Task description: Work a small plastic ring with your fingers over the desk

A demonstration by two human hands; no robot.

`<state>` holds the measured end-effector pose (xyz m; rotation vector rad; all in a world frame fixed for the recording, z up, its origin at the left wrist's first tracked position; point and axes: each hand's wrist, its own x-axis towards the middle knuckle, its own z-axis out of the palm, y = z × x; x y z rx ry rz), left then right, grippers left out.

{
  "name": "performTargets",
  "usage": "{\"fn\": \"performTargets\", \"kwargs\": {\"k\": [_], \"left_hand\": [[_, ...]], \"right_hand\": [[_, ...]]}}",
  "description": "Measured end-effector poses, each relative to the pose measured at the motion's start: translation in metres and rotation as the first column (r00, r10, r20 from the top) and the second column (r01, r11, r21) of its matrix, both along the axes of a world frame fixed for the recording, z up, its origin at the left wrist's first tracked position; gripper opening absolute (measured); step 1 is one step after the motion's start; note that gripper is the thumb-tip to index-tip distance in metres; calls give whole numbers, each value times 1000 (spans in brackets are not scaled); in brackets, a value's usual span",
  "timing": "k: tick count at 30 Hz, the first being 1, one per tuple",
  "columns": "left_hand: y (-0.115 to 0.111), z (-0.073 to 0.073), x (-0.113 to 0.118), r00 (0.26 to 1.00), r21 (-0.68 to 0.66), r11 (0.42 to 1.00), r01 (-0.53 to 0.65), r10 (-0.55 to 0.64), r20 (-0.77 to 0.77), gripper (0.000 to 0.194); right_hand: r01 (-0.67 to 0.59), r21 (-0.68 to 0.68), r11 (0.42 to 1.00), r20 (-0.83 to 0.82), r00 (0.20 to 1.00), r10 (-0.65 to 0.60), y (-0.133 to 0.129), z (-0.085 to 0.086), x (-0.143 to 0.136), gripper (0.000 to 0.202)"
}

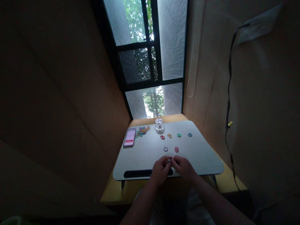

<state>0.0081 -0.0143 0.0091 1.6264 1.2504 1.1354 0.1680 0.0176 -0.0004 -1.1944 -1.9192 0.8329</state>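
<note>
My left hand and my right hand meet over the front of the white lap desk, thumbs and fingertips pinched together. Whatever lies between the fingertips is too small and hidden to make out. Just beyond them are a purple band and a pink band. Farther back, small looped bands lie in a row of little groups: red, yellow, green and blue. A mixed pile of coloured bands sits at the back left.
A clear round jar stands at the back edge. At the left edge lies a phone, its screen blurred. A black slotted strip runs along the front, partly behind my left hand. Walls flank the desk, and a black cable hangs on the right.
</note>
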Motion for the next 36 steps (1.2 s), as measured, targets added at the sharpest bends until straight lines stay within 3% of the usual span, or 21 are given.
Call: {"fn": "performTargets", "kwargs": {"k": [17, 36], "left_hand": [[2, -1, 3, 988, 43, 995, -90, 95, -119, 20], [2, -2, 3, 982, 40, 996, -78, 84, -167, 25]], "right_hand": [[-9, 41, 999, 26, 1000, 8, 1, -4, 1, 28], [-27, 98, 995, 3, 1000, 26, -5, 1, 1, 14]]}}
